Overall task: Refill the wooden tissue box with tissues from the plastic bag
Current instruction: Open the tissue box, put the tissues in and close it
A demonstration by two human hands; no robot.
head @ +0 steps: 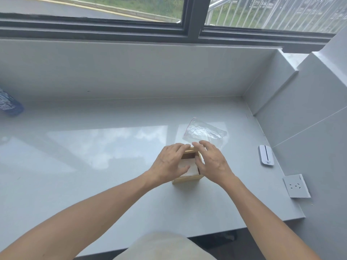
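Observation:
The wooden tissue box [187, 179] stands on the grey sill, open at the top, with white tissues [193, 170] showing inside. My left hand [170, 163] rests over the box's left side, fingers spread toward its far rim. My right hand [213, 160] covers the right side, fingers reaching over the far rim and thumb dipping into the opening. Whether either hand grips the box or the tissues is not clear. The clear plastic bag [204, 131] with a red seal line lies flat just behind the box and looks empty.
A white pocket device [266, 155] lies at the right, near a white wall socket [296, 185]. A blue patterned object [10, 104] sits at the far left. The sill's front edge [244, 226] runs close to my body. The window frame rises behind.

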